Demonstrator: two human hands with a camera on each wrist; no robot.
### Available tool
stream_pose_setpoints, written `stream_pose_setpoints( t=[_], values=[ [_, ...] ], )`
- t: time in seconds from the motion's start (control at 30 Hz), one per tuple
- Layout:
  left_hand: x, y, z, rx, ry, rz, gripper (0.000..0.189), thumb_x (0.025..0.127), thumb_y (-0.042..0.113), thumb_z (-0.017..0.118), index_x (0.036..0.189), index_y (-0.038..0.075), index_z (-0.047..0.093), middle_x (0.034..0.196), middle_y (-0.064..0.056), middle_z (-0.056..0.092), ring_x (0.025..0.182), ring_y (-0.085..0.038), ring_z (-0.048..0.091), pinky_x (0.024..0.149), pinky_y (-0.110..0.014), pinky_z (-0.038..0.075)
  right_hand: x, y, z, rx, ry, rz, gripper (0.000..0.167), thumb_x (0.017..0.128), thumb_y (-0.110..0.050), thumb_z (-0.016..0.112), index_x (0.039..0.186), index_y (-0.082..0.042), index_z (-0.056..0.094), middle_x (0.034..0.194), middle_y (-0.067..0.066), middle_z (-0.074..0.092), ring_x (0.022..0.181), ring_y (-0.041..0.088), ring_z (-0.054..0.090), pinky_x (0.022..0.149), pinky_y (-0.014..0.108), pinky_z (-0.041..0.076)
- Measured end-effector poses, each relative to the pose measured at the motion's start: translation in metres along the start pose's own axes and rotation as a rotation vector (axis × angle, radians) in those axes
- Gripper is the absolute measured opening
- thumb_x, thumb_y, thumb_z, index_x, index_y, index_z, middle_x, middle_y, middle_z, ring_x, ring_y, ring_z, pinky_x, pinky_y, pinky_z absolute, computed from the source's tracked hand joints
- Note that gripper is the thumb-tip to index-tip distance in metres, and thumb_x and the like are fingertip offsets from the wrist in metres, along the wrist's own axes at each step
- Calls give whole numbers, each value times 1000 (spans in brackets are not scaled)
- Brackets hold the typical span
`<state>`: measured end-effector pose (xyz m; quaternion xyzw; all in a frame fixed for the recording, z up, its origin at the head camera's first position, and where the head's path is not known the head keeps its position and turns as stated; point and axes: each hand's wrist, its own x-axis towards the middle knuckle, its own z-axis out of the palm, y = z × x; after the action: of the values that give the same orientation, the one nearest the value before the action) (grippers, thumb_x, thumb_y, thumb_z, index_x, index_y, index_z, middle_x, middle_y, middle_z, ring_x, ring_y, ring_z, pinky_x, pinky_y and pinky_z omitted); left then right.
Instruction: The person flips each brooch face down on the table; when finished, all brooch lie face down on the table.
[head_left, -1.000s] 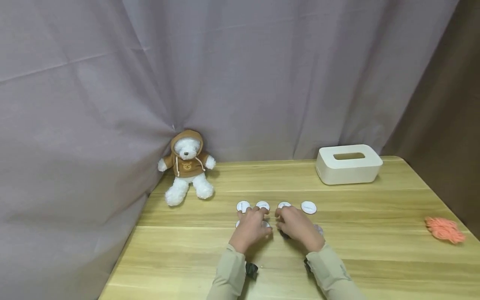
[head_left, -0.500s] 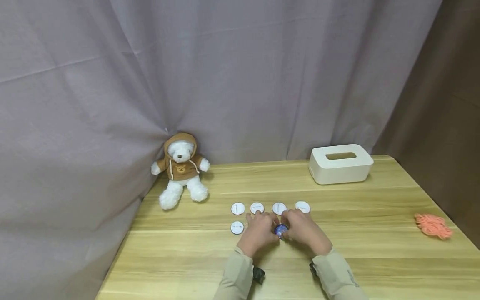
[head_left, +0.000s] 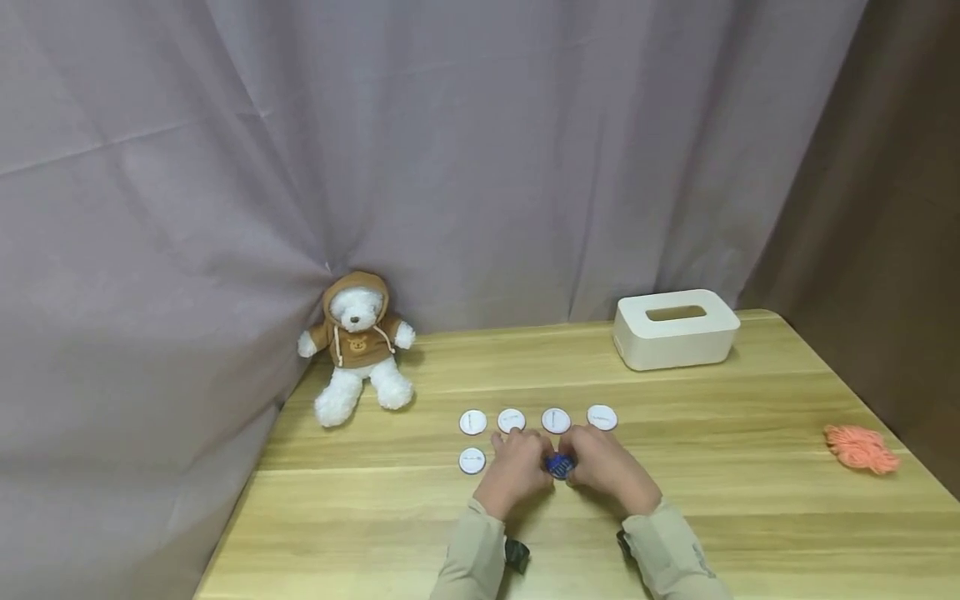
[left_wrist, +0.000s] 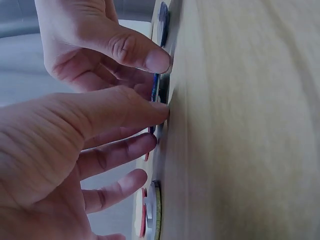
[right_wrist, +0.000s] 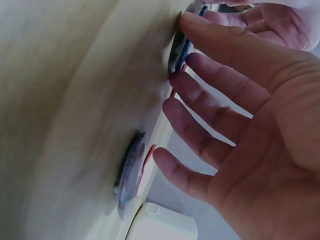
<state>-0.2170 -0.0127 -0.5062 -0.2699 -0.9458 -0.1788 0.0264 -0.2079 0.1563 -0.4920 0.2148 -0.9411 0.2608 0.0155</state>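
A round blue pin badge (head_left: pixel 558 467) sits between my two hands in the head view, at the near row of badges. My left hand (head_left: pixel 517 473) pinches its left edge with thumb and forefinger. The right hand (head_left: pixel 609 468) holds its opposite edge, the other fingers spread. In the left wrist view the badge (left_wrist: pixel 155 87) appears edge-on, close over the wood. White-backed badges, including one at the far left (head_left: pixel 473 422) and one at the far right (head_left: pixel 602 417), form a row behind the hands. Another badge (right_wrist: pixel 132 172) lies beside the right hand in the right wrist view.
A white-backed badge (head_left: pixel 472 460) lies left of the left hand. At the back stand a teddy bear in a brown hoodie (head_left: pixel 358 342) and a white tissue box (head_left: pixel 675 333). Coral yarn (head_left: pixel 861 448) lies at the right of the wooden table (head_left: pixel 360 517).
My left hand has moved right from over the near-row badges to the blue badge, joining the right hand. The badge now shows a differently angled face. The head view has shifted slightly.
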Motion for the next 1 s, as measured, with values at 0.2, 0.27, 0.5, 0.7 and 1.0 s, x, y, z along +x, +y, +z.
stream_pose_setpoints(
  t=[0.2, 0.27, 0.5, 0.7, 1.0],
  values=[
    [-2, -6, 1, -48, 16, 30, 21, 65, 13, 86, 84, 18, 77, 79, 9, 66, 77, -14, 55, 75, -39, 32, 1, -2, -1, 18, -36, 13, 28, 57, 6, 86, 71, -11, 68, 70, -7, 62, 67, 10, 52, 66, 32, 48],
    [-2, -8, 1, -59, 20, 46, 18, 67, 14, 85, 82, 18, 78, 77, 10, 67, 75, -13, 55, 74, -37, 31, 2, -1, -1, 1, -48, 5, 28, 57, 5, 85, 69, -13, 68, 67, -9, 61, 65, 9, 51, 65, 32, 47],
    [-2, -10, -4, -76, 35, 58, 11, 72, 17, 83, 80, 20, 78, 77, 13, 68, 73, -11, 53, 75, -37, 34, 5, 1, -7, 25, -103, 13, 24, 60, 5, 81, 69, -14, 70, 68, -10, 63, 66, 11, 53, 67, 34, 48],
    [-3, -8, -8, -86, 45, 67, 4, 77, 20, 81, 80, 20, 78, 77, 13, 70, 73, -10, 57, 79, -41, 40, 4, 3, -12, 47, -97, -37, 24, 61, 10, 72, 70, -13, 73, 67, -11, 66, 65, 9, 54, 65, 31, 47],
    [0, -7, -11, -95, 79, 88, 4, 84, 16, 77, 83, 19, 79, 80, 12, 73, 73, -6, 62, 78, -39, 48, 8, 5, -14, 12, -20, -122, 27, 64, 13, 64, 65, -13, 71, 61, -13, 60, 61, 7, 45, 61, 28, 41]
  ],
)
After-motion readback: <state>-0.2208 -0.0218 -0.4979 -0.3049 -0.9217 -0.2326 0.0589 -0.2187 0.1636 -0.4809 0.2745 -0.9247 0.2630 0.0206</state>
